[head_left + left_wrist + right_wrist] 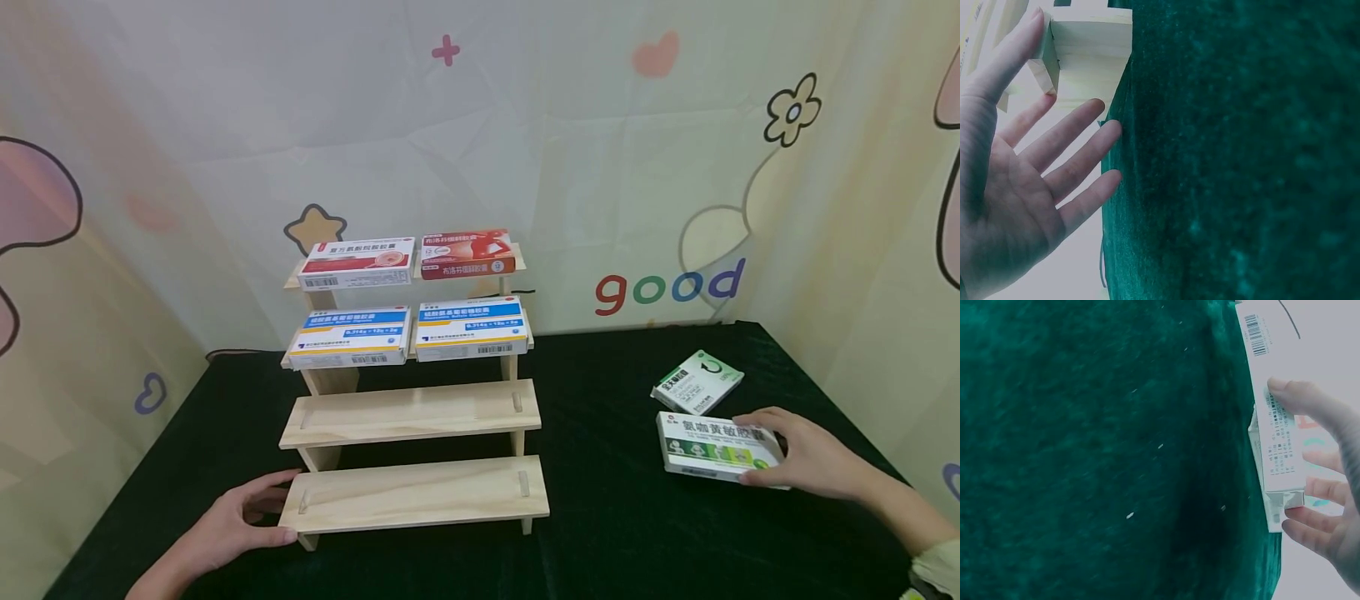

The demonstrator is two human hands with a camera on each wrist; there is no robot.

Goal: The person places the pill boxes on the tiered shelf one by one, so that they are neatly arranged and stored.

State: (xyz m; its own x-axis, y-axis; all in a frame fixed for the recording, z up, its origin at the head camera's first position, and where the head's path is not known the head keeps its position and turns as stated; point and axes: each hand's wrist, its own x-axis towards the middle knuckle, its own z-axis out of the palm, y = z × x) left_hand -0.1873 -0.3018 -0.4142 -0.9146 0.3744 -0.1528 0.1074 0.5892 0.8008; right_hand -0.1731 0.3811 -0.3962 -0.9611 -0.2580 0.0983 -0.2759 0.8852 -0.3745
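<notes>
Curtain (525, 125) backs green cloth (615, 533); left hand (221, 529) spread against shelf (420, 496), right hand (813, 457) pinching carton (712, 452).

Rack (420, 412) smooth matt wood; boxes (716, 448) smooth card; tablecloth (615, 525) velvety.

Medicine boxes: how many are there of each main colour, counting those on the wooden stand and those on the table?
Red or red-and-white boxes: 2
Blue-and-white boxes: 2
Green-and-white boxes: 2
Total: 6
</notes>
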